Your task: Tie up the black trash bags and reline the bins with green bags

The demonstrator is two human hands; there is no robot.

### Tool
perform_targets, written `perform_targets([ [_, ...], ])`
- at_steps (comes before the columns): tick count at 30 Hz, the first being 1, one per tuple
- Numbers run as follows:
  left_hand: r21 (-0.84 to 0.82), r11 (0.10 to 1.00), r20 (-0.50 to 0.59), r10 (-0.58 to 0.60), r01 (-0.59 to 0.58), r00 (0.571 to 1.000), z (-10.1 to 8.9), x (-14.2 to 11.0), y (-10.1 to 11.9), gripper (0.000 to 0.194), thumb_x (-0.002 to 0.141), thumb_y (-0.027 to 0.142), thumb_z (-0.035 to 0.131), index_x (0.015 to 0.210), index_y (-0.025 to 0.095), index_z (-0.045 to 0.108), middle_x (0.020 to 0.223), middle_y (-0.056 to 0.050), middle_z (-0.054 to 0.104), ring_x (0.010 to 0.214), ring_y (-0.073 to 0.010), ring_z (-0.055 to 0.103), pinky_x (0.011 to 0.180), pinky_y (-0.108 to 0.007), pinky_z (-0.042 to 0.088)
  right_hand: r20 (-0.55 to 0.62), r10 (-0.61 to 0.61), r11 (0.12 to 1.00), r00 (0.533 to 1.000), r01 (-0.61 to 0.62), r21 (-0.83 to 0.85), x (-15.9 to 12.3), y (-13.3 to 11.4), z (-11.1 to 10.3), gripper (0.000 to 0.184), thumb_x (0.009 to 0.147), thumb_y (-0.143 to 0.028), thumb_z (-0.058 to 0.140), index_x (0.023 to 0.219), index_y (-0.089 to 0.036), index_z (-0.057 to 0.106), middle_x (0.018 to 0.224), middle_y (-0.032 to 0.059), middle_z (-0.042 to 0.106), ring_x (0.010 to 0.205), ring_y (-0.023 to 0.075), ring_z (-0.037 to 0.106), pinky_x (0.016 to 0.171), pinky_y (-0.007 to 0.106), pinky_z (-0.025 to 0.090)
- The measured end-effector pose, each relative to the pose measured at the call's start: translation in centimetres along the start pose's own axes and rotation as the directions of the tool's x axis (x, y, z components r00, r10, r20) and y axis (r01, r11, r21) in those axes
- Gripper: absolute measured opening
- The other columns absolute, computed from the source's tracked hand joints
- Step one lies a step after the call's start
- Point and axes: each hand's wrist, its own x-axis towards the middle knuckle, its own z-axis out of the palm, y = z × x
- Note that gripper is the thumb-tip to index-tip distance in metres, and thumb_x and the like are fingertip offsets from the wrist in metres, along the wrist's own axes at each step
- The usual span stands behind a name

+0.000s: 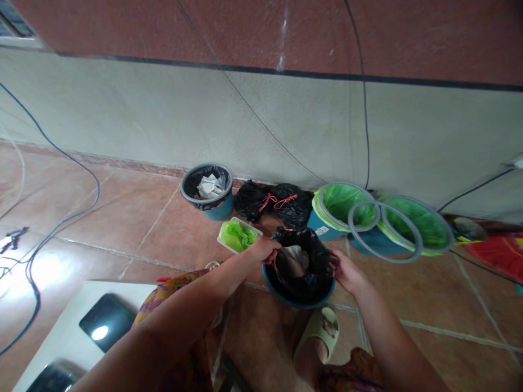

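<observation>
A blue bin (300,300) lined with a black bag (310,261) stands on the tiled floor in front of me, with crumpled paper inside. My left hand (265,249) is closed on the bag's left edge, where a red drawstring shows. At the bag's right edge my right hand (345,269) pinches the plastic.
Against the wall stand a grey-rimmed bin (207,191) holding paper, two tied black bags (272,202), and two bins with green liners (345,206) (417,223) with a loose grey ring (384,231). A white tray of green bags (238,235) lies near. Cables cross the floor at left. My sandalled foot (318,335) is below.
</observation>
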Motion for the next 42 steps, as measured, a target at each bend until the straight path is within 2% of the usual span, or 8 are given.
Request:
perform_targets([
  [6, 0.034, 0.999, -0.024, -0.003, 0.004, 1.0, 0.0, 0.0, 0.0, 0.043, 0.084, 0.017, 0.054, 0.042, 0.016, 0.045, 0.037, 0.003, 0.044, 0.034, -0.0064, 0.041, 0.042, -0.021, 0.031, 0.198, 0.094, 0.994, 0.976, -0.079, -0.081, -0.7, 0.2, 1.1, 0.011, 0.08, -0.027, 0.065, 0.082, -0.02, 0.073, 0.083, 0.0045, 0.078, 0.077, 0.0205, 0.072, 0.073, 0.031, 0.058],
  [11, 0.03, 0.999, -0.06, -0.042, 0.044, 0.997, -0.1, 0.0, 0.1, 0.045, 0.084, 0.018, 0.054, 0.041, 0.017, 0.042, 0.035, 0.003, 0.042, 0.032, -0.0061, 0.037, 0.04, -0.022, 0.029, 0.071, -0.207, 0.974, 0.976, 0.199, 0.105, -1.2, -2.0, 0.7, 0.017, 0.064, -0.016, 0.076, 0.079, -0.022, 0.071, 0.071, -0.0042, 0.073, 0.062, 0.0103, 0.065, 0.056, 0.019, 0.051],
  [15, 0.023, 0.999, -0.066, -0.043, 0.045, 0.997, -0.2, -0.2, 0.4, 0.044, 0.082, 0.014, 0.055, 0.04, 0.017, 0.042, 0.034, 0.003, 0.042, 0.032, -0.0063, 0.037, 0.04, -0.022, 0.028, 0.171, -0.325, 0.923, 0.93, 0.272, 0.273, -2.5, -4.4, 0.2, 0.021, 0.057, -0.014, 0.076, 0.076, -0.021, 0.068, 0.063, -0.0057, 0.063, 0.058, 0.0073, 0.057, 0.058, 0.019, 0.051],
  [24, -0.3, 0.864, -0.347, 0.295, -0.404, 0.89, -2.0, -0.5, 2.6, 0.008, 0.077, 0.019, 0.059, 0.08, 0.015, 0.065, 0.049, 0.006, 0.049, 0.049, -0.0071, 0.049, 0.052, -0.019, 0.038, 0.021, -0.556, 0.802, 0.831, 0.529, 0.277, -5.2, -8.0, -1.7, 0.01, 0.067, -0.021, 0.069, 0.077, -0.022, 0.069, 0.066, -0.0038, 0.06, 0.06, 0.008, 0.055, 0.059, 0.022, 0.049],
  [28, -0.28, 0.813, -0.179, 0.478, -0.511, 0.86, -2.5, -0.7, 3.0, 0.033, 0.075, 0.024, 0.063, 0.106, 0.013, 0.067, 0.062, 0.002, 0.062, 0.06, -0.0097, 0.059, 0.064, -0.022, 0.046, -0.046, -0.578, 0.806, 0.815, 0.578, 0.127, -4.8, -7.8, -2.2, 0.016, 0.064, -0.029, 0.075, 0.077, -0.021, 0.069, 0.058, -0.0046, 0.057, 0.052, 0.0081, 0.051, 0.05, 0.022, 0.044],
  [32, -0.142, 0.889, 0.062, 0.447, -0.435, 0.892, -1.4, -1.2, 2.5, 0.035, 0.067, 0.016, 0.072, 0.102, 0.014, 0.068, 0.064, 0.002, 0.064, 0.06, -0.0099, 0.059, 0.064, -0.022, 0.046, -0.125, -0.504, 0.864, 0.855, 0.498, -0.075, -5.1, -7.1, -0.6, 0.028, 0.053, -0.031, 0.084, 0.074, -0.017, 0.07, 0.059, -0.0009, 0.063, 0.047, 0.0065, 0.047, 0.04, 0.018, 0.033],
  [35, -0.294, 0.88, 0.369, 0.464, -0.372, 0.806, -0.7, -2.1, 2.7, 0.051, 0.068, 0.02, 0.075, 0.118, 0.016, 0.064, 0.082, -0.004, 0.07, 0.075, -0.0148, 0.066, 0.073, -0.028, 0.05, -0.004, -0.531, 0.847, 0.848, 0.53, 0.039, -5.9, -7.2, 0.6, 0.032, 0.052, -0.031, 0.084, 0.077, -0.018, 0.071, 0.065, 0.0002, 0.067, 0.05, 0.0063, 0.05, 0.044, 0.017, 0.038],
  [42, -0.301, 0.857, 0.319, 0.503, -0.418, 0.803, -1.2, -3.4, 4.3, 0.042, 0.072, 0.027, 0.074, 0.112, 0.015, 0.067, 0.086, -0.005, 0.068, 0.069, -0.0117, 0.062, 0.071, -0.027, 0.05, -0.167, -0.528, 0.849, 0.833, 0.517, -0.107, -5.1, -6.5, 1.3, 0.027, 0.049, -0.031, 0.079, 0.069, -0.018, 0.068, 0.056, -0.0007, 0.064, 0.046, 0.0082, 0.051, 0.043, 0.019, 0.039],
])
